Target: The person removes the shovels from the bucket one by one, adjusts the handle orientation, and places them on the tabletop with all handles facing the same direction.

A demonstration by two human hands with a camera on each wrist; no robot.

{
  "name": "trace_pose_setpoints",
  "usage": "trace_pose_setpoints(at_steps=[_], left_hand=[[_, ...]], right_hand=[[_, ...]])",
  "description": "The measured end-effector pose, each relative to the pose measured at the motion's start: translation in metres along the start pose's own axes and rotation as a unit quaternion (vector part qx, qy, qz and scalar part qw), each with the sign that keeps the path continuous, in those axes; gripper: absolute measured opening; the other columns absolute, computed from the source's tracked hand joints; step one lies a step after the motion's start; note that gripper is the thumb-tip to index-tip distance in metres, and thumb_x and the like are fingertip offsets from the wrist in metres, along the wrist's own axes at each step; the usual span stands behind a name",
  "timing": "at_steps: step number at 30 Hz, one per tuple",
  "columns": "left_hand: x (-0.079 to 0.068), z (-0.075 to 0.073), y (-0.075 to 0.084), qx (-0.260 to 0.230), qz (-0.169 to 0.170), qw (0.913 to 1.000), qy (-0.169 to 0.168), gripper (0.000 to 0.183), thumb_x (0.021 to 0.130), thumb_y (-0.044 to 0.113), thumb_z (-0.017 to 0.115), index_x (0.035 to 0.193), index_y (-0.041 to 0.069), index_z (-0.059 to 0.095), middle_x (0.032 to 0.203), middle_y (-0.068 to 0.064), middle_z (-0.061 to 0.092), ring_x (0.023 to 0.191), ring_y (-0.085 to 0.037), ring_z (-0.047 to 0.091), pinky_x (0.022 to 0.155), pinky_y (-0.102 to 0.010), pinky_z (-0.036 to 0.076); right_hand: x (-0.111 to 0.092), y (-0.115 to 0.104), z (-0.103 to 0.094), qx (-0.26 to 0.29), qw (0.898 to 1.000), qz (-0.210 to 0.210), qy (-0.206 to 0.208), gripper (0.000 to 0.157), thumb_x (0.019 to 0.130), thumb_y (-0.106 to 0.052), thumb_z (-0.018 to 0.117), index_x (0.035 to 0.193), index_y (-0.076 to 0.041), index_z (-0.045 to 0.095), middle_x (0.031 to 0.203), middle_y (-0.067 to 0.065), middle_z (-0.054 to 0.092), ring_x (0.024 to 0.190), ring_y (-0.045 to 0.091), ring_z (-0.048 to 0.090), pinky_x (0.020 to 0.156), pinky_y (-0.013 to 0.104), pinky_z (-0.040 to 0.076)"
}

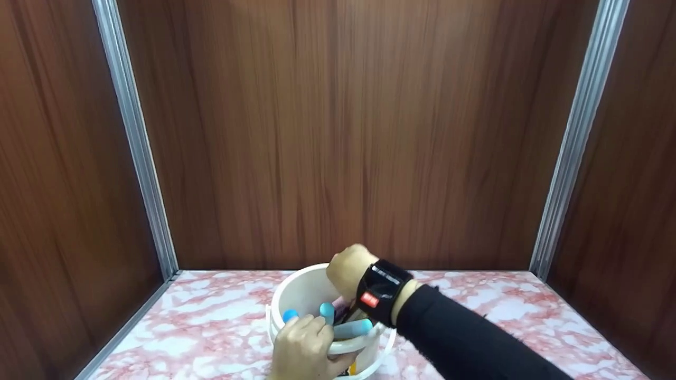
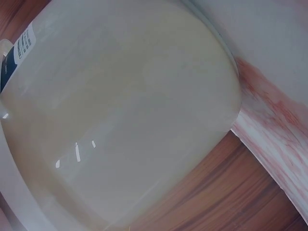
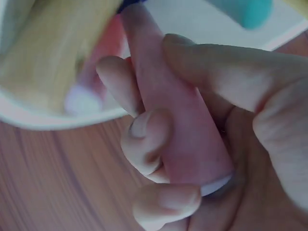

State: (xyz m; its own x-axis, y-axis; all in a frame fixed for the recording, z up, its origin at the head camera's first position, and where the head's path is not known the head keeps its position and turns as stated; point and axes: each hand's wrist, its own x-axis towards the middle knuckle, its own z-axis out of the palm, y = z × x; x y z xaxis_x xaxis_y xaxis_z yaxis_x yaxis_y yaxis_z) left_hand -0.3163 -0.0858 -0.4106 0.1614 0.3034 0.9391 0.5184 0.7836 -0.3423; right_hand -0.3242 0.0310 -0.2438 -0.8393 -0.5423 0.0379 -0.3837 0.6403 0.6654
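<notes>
A white bucket (image 1: 302,282) stands on the table, packed with long-handled things. My left hand (image 1: 303,345) grips its near rim, fingers over the edge and thumb outside. At the mouth, my right hand (image 1: 349,270) bends down over the right side. In the right wrist view its fingers and thumb wrap a pink tapered handle (image 3: 185,127) with a pale end; the far end of that tool is hidden in the bucket. Close to it are another pink handle (image 3: 103,57) with a white tip and a thick tan handle (image 3: 53,48).
Teal-ended handles (image 1: 351,329) and a blue round end (image 1: 290,315) stick up near the bucket's front rim. The left wrist view shows mostly the bucket's outer wall (image 2: 130,106) and a label (image 2: 23,44). Wood-grain panels (image 1: 338,132) enclose the pink marbled table (image 1: 211,322).
</notes>
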Motion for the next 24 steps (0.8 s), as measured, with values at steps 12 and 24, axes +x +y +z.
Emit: trace_pose_setpoints(at_steps=[12, 24], left_hand=[[0.002, -0.004, 0.000, -0.005, -0.001, 0.9998, -0.020, 0.056, 0.084, 0.061, 0.070, 0.058, 0.018, 0.045, 0.058, 0.008, 0.047, 0.049, -0.008, 0.038, 0.050, -0.021, 0.025], [0.003, 0.000, -0.001, -0.002, -0.003, 0.9999, 0.012, 0.061, 0.094, 0.061, 0.059, 0.057, 0.017, 0.039, 0.057, 0.006, 0.035, 0.047, -0.010, 0.029, 0.047, -0.024, 0.020]], right_hand=[[-0.022, 0.076, -0.008, 0.112, 0.994, -0.015, 0.006, 0.037, 0.087, -0.037, 0.083, 0.068, -0.015, 0.061, 0.072, 0.000, 0.063, 0.064, 0.018, 0.057, 0.070, 0.043, 0.060], [-0.054, 0.124, -0.004, 0.224, 0.975, 0.005, -0.005, 0.021, 0.094, -0.039, 0.079, 0.096, -0.018, 0.084, 0.087, -0.005, 0.077, 0.074, 0.015, 0.066, 0.075, 0.040, 0.058]])
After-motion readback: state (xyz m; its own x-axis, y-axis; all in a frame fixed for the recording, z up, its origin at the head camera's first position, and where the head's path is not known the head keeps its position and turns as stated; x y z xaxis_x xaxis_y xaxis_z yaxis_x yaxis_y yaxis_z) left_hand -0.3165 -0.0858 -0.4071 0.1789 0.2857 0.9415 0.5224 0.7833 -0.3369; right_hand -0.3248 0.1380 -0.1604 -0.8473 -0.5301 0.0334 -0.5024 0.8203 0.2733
